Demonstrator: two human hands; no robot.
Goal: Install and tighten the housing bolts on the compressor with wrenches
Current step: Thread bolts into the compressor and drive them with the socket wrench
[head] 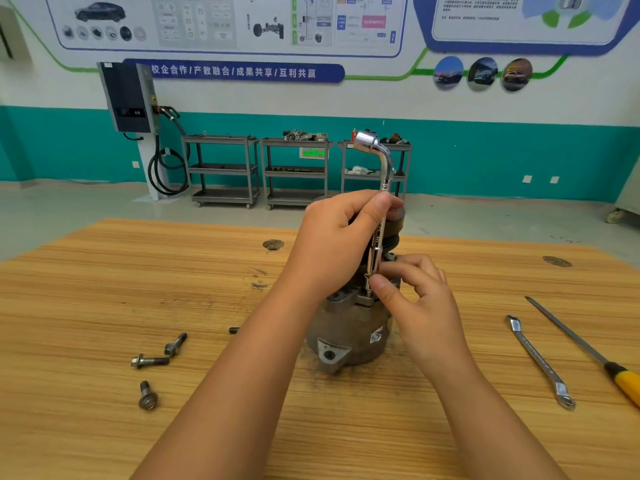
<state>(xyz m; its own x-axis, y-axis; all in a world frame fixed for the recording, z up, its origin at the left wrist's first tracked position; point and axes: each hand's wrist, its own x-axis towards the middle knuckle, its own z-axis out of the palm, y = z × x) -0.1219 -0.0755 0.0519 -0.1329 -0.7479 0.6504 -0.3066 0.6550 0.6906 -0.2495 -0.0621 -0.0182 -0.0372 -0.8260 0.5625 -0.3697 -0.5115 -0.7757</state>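
Wrench (385, 169) — in left hand (332, 244), right hand (422, 306)

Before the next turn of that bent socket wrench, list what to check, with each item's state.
1. Grip: the left hand holds the socket wrench by its shaft: ok.
2. Guide: the right hand pinches the wrench's lower end: ok.
3. Socket seated on a bolt head: cannot tell, fingers hide it.
4. Base: the compressor stands on the table: ok.
5. All bolts installed: three loose bolts lie at left: not ok.
6. Spare tool: the flat wrench lies free at right: ok.
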